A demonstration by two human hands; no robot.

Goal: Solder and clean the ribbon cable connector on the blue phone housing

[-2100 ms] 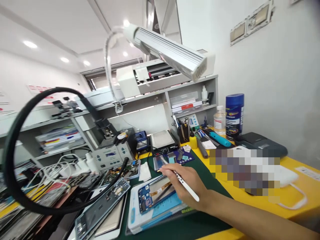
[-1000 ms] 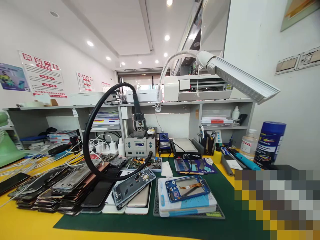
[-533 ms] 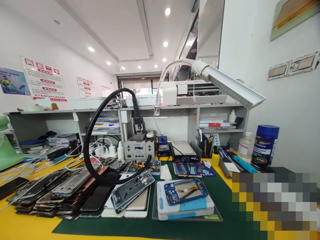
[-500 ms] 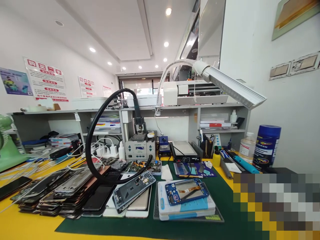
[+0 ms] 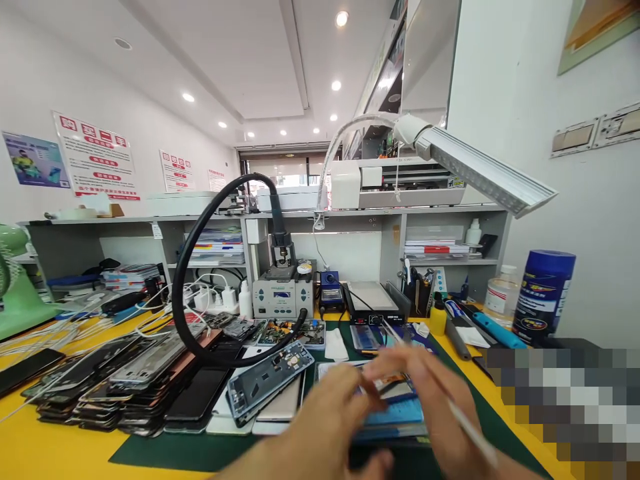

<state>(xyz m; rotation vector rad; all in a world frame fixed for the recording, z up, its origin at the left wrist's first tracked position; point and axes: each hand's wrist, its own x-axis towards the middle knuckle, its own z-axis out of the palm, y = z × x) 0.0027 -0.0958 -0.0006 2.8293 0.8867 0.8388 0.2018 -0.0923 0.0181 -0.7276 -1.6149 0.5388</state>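
Both of my hands are low in the middle of the view, smeared by motion. My left hand [image 5: 325, 427] hovers over the near left side of a blue phone frame [image 5: 400, 410], which lies on a white and blue pad on the green mat [image 5: 165, 450]. Its fingers are too blurred to read. My right hand [image 5: 430, 400] is above the same frame. It is closed on a thin white pen-like tool [image 5: 473, 430], whose shaft slants down to the right.
A silver-blue phone frame [image 5: 267, 380] and a pile of dismantled phones [image 5: 115, 380] lie to the left. A black hose [image 5: 185, 280] loops up from the hot-air station [image 5: 283, 297]. A desk lamp [image 5: 485, 177] hangs overhead at right, beside a blue can [image 5: 543, 293].
Both hands have come into view from below and now cover the blue phone frame, which lay uncovered half a second ago. The camera has shifted slightly.
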